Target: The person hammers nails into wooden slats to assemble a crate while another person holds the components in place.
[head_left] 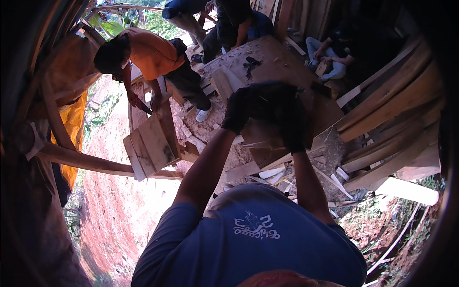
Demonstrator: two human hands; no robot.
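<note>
Both my arms reach forward from my blue shirt, and both hands wear black gloves. My left hand (242, 109) and my right hand (289, 119) are close together, closed over the top of a brown wooden board (262, 139) that I hold up in front of me. The gloves hide the board's upper edge. The fingers are dark and hard to tell apart. Behind the board lies a wide wooden workbench (275, 64) strewn with shavings, with a dark object on it.
A person in an orange shirt (153, 52) bends over a stack of planks (152, 146) at the left. Other people stand at the back, and one sits at the right (330, 57). Long planks (397, 129) lean at the right. Offcuts litter the red soil (119, 205).
</note>
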